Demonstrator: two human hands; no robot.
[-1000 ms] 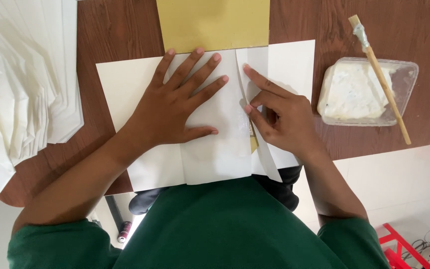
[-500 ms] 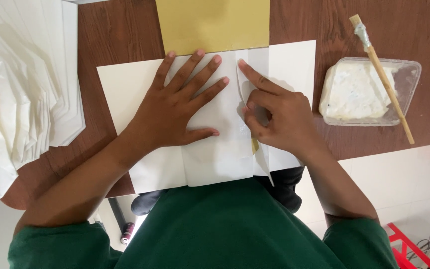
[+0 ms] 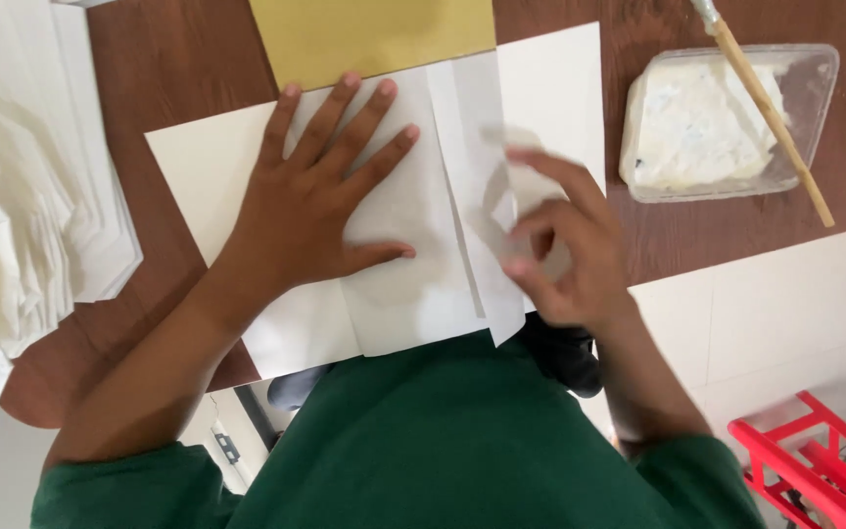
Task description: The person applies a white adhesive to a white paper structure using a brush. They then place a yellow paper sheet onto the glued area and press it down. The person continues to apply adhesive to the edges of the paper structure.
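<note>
Brown wooden table (image 3: pixel 178 59) under everything, white floor at lower right beside a red stool (image 3: pixel 820 460). Left hand (image 3: pixel 320 196) flat, fingers spread, pressing on the folded white paper (image 3: pixel 413 294) at the table's near edge, over a cream sheet (image 3: pixel 193 167). Right hand (image 3: pixel 560 250) blurred, fingers curled at the paper's right flap (pinching it or merely touching, cannot tell). Yellow sheet (image 3: pixel 374 34) beyond. Paste tub (image 3: pixel 722 122) at right, brush (image 3: pixel 771 113) across it. Stack of white paper (image 3: pixel 22 196) at left.
</note>
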